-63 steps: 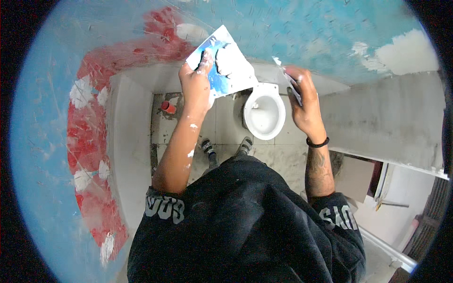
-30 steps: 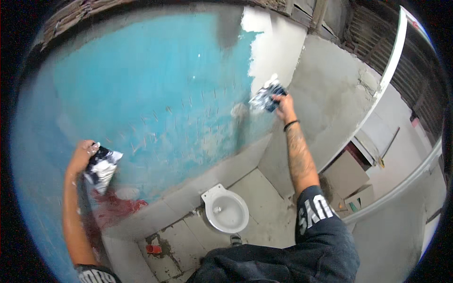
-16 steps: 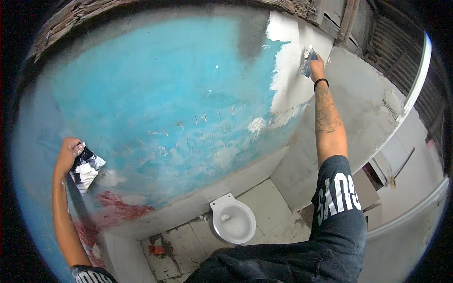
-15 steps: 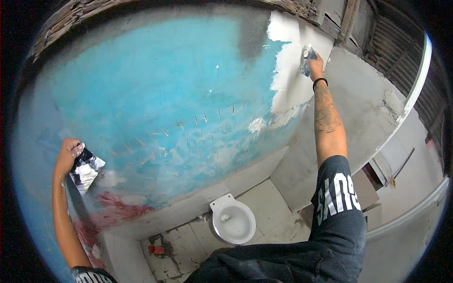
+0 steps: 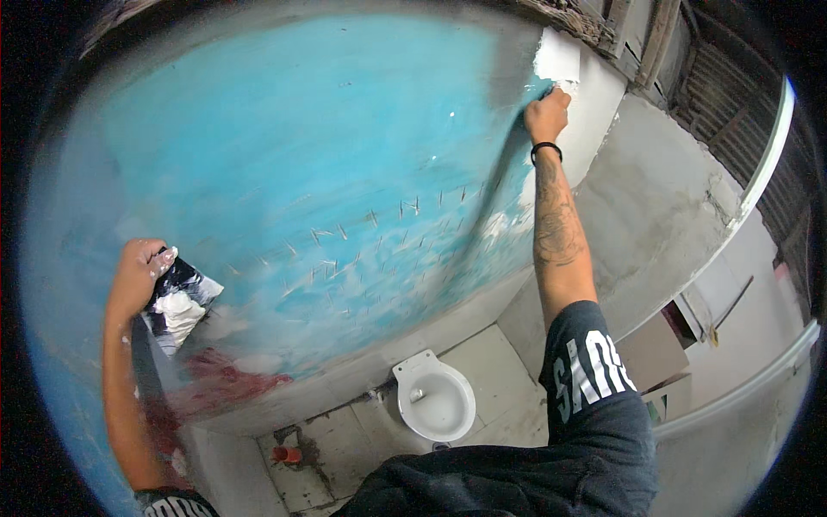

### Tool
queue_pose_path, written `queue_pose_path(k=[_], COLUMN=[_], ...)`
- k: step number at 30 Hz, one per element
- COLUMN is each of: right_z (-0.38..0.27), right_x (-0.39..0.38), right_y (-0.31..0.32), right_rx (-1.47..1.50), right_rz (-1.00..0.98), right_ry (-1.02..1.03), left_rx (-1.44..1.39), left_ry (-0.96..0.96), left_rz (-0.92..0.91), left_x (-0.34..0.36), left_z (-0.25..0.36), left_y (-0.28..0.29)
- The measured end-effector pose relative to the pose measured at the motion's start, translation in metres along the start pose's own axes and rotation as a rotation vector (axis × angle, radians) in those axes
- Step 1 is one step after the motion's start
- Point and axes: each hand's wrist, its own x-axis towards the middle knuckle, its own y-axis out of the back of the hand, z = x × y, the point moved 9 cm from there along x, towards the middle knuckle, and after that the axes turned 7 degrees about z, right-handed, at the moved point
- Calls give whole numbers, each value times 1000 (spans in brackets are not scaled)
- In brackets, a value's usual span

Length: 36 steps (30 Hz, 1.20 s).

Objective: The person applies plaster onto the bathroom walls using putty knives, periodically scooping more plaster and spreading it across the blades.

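My left hand (image 5: 139, 274), smeared with white putty, grips a flat black putty spreader (image 5: 183, 280) at the left. A thick lump of white putty (image 5: 177, 315) sits on its face. At the upper right, my right hand (image 5: 548, 114) is closed on a putty knife against the wall. Most of that blade is hidden behind my fingers; some white putty shows at its edge. A fresh coat of white putty (image 5: 558, 57) lies just above this hand, beside the blue painted wall (image 5: 301, 155). The blue paint bears many short scratches and a few pale patches.
Below stands a white toilet bowl (image 5: 436, 405) on a tiled floor (image 5: 345, 439). A reddish pipe stub (image 5: 286, 454) pokes up at the lower left. A grey partition wall (image 5: 659, 198) with a white-edged top closes the right side. Wooden framing (image 5: 659, 43) hangs at the upper right.
My right hand has moved left across the white coat onto its edge with the blue paint, turning the putty knife. My left hand stays nearly in place with the loaded spreader; the view has shifted slightly.
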Motion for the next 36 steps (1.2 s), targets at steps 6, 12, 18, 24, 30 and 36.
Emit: queue_pose_path(k=[6,12,18,24,30,36], right_z=[-73,-9,202,175,91,22], right_x=[-43,-29,86,106,74,28], right_y=[33,50,-28,-63,-33,3], right_rx=[54,273,406,398,82,-10], right_rz=[61,79,-181,-175,-16,-6], right_ry=[83,244,-286,-120,-8,-28], left_rx=[-63,6,-115,-132,-196,-215], left_ry=[146,34,55,-6,221,145], left_rz=[-162,-57,15,164,-71,-30], left_x=[5,0,-1,-2,1,3], left_z=[-5,-10,-32,-18,-1,-1], left_y=[-18,-4,-15,0,-4,-11])
